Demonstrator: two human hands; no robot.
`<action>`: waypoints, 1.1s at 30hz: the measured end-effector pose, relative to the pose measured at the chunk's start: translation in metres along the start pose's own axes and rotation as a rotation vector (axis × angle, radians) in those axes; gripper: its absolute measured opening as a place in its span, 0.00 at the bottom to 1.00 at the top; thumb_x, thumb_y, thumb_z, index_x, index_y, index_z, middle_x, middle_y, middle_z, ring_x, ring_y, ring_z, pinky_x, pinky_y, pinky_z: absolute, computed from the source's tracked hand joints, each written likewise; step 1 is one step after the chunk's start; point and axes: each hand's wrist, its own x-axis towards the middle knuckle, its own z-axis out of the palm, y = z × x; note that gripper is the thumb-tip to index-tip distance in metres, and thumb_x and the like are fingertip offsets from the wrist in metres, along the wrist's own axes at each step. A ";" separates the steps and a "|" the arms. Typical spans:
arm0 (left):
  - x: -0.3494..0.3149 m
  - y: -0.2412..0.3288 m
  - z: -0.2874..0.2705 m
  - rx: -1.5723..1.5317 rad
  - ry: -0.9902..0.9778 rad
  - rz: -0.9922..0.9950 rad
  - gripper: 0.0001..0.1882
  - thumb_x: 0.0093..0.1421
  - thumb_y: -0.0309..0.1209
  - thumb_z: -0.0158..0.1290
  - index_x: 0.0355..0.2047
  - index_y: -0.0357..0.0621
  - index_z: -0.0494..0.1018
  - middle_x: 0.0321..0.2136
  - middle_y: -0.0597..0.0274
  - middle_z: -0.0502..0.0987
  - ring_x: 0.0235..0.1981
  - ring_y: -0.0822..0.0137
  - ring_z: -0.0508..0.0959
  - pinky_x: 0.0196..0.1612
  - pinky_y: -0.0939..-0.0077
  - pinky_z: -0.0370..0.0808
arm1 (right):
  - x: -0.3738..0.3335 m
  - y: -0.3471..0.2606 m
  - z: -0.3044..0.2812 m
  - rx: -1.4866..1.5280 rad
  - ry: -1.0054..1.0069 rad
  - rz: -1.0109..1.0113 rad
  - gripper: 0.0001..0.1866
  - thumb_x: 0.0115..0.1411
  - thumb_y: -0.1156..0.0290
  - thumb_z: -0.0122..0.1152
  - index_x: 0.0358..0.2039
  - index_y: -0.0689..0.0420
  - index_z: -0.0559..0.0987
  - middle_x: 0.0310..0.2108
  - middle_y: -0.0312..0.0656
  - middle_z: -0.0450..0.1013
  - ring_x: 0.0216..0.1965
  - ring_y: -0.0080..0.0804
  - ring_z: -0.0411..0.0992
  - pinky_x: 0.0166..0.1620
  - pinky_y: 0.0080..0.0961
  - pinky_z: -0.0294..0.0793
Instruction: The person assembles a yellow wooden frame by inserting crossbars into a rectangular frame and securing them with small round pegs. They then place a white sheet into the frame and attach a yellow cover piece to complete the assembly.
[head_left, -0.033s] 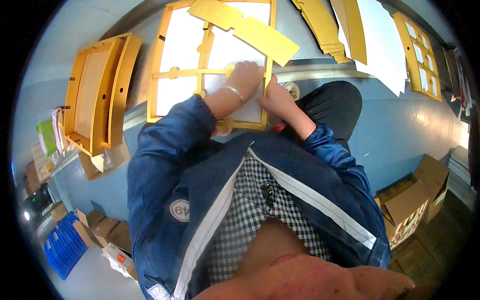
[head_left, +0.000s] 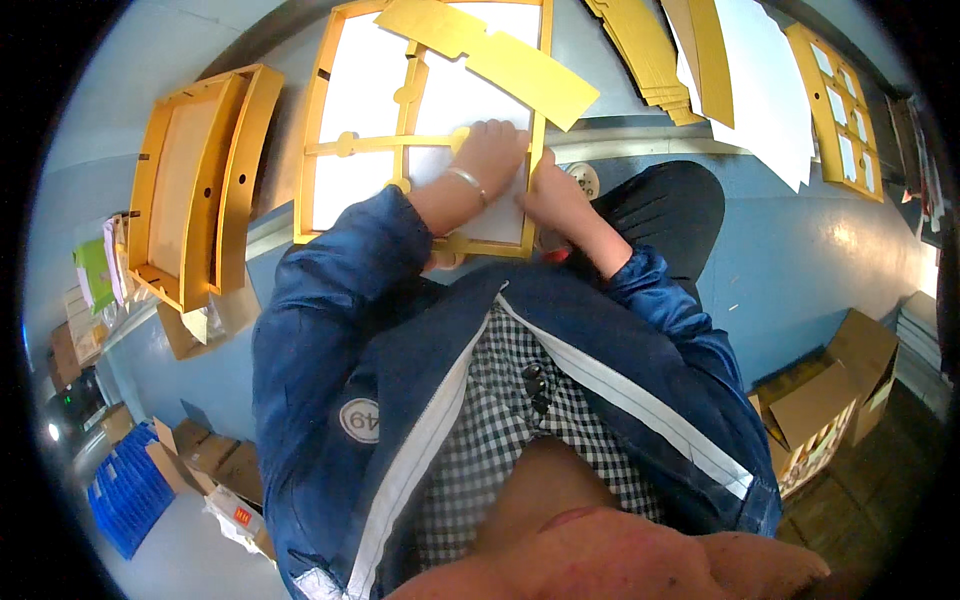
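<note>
A large yellow cardboard frame (head_left: 322, 130) with white panels lies flat on the blue table (head_left: 800, 250) in front of me. My left hand (head_left: 488, 150), a bracelet on its wrist, rests on the frame's lower right panel with its fingers curled at the cross bar. My right hand (head_left: 553, 198) grips the frame's right edge near the lower right corner. A flat yellow cardboard strip (head_left: 500, 55) lies across the frame's top. My blue jacket hides the frame's near edge.
A second yellow frame (head_left: 200, 180) lies at the left. Stacked yellow pieces (head_left: 645, 50), white sheets (head_left: 765, 90) and a windowed yellow panel (head_left: 842, 105) lie at the back right. Open cardboard boxes (head_left: 830, 400) stand on the floor right, a blue crate (head_left: 130, 490) lower left.
</note>
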 end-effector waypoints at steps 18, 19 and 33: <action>0.002 0.002 -0.015 -0.057 -0.052 -0.031 0.07 0.60 0.31 0.50 0.38 0.46 0.73 0.37 0.58 0.77 0.41 0.58 0.78 0.42 0.61 0.73 | -0.016 -0.005 0.002 -0.086 0.047 -0.066 0.33 0.52 0.65 0.63 0.54 0.68 0.62 0.40 0.67 0.76 0.43 0.65 0.76 0.46 0.52 0.77; -0.001 0.003 -0.015 -0.050 -0.065 -0.019 0.07 0.61 0.32 0.50 0.38 0.47 0.73 0.37 0.58 0.77 0.42 0.58 0.78 0.43 0.60 0.73 | -0.017 -0.004 0.004 -0.079 0.049 -0.057 0.33 0.52 0.65 0.63 0.54 0.68 0.62 0.40 0.66 0.76 0.43 0.65 0.76 0.46 0.52 0.76; -0.007 -0.008 -0.016 -0.109 -0.001 0.008 0.09 0.61 0.34 0.51 0.41 0.50 0.77 0.37 0.64 0.76 0.46 0.60 0.75 0.50 0.60 0.71 | -0.013 0.002 0.006 -0.105 0.048 -0.022 0.38 0.52 0.65 0.65 0.60 0.61 0.60 0.41 0.61 0.78 0.44 0.63 0.77 0.48 0.52 0.76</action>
